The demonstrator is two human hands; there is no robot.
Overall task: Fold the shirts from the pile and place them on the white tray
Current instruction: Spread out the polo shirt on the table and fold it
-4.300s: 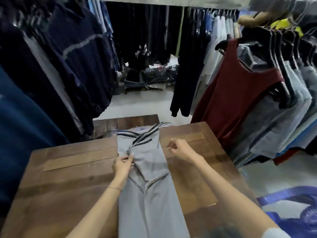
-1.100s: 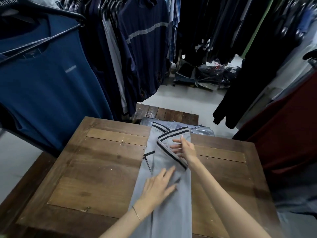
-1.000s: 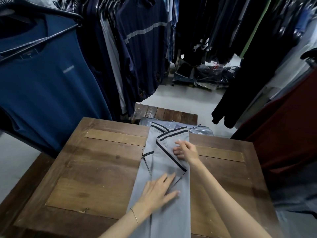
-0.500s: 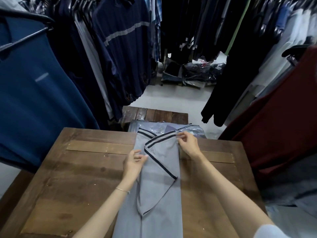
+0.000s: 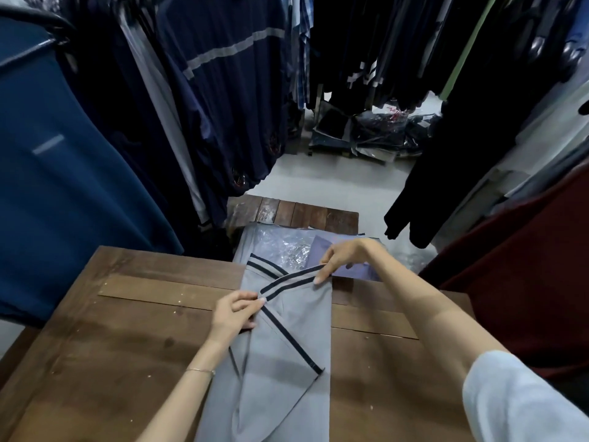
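**Grey shirt half-folded on surface, both hands pinching the striped band**

Shirt [image 5: 287, 362] lies flat on the wooden surface [image 5: 127, 346], already folded lengthwise into a narrow strip. It runs from the far edge down past the bottom of the view. A navy-striped band [image 5: 287, 282] crosses its top, and one trimmed flap is folded diagonally over the body.

Left hand [image 5: 234, 314] is at the band's left end, thumb and fingers [image 5: 251, 301] pinching the trim where the flap turns. Right hand [image 5: 344, 255] is at the far right corner, fingers [image 5: 320, 275] pinching the band's end, wrist raised.

Handling, judged from the look: thin, soft, light cloth w/ no stiffness. It drapes and creases easily, and folds look likely to slide open on the smooth wood unless pressed. The band looks thicker, so it's prob. the best place to hold. Take both ends or both side edges, keep the cloth taut and lift level. A one-hand grab would likely let the layers slip apart.

Containers: a clear plastic bag [image 5: 280, 247] sits just beyond the surface's far edge, touching or under the shirt's top. Something flat and lavender [image 5: 358, 272] is partly under the right hand. Can't tell if it's inside the bag or lying on it. No tray or pile in view. Racks of hanging clothes [image 5: 223, 90] stand all around.
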